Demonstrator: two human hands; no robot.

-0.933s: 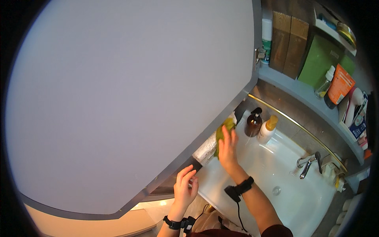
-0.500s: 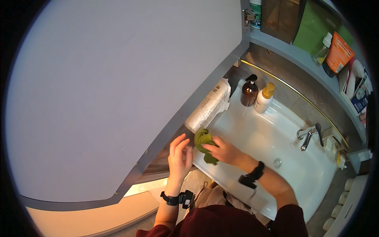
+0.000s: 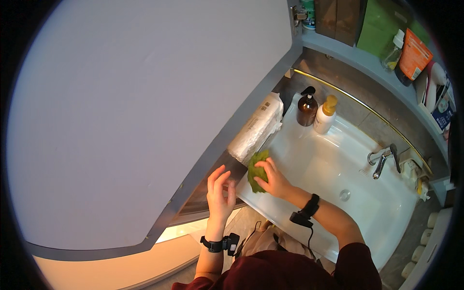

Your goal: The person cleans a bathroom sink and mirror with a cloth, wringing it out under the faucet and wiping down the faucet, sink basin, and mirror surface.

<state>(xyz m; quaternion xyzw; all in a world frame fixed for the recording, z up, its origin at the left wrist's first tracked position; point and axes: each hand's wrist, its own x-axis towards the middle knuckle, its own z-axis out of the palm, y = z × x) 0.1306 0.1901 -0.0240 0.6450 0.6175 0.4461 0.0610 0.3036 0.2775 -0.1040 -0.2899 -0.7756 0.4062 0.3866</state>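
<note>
My right hand [image 3: 273, 180] grips a crumpled green cloth [image 3: 256, 170] over the left corner of the white sink [image 3: 309, 159]. Its fingers curl over the cloth's right side, and the cloth hangs close to the near end of a white soft pack [image 3: 257, 126], perhaps tissues or wipes. Left of it, my left hand [image 3: 221, 195] is raised with fingers apart and loosely bent, holding nothing. That hand is beside the edge of an open cabinet door [image 3: 145, 111]. Each wrist wears a black strap with a small device.
A brown pump bottle [image 3: 307, 110] and a white bottle with a yellow pump [image 3: 325, 116] stand at the sink's back rim. The tap [image 3: 382, 163] is at the right. Above, an open shelf [image 3: 353, 50] carries an orange tube [image 3: 414, 57] and a clear spray bottle [image 3: 393, 52].
My right hand has shifted slightly up and right. The green cloth, bunched and drooping before, is now spread flatter and higher. My left hand has hardly moved; the view has shifted a little.
</note>
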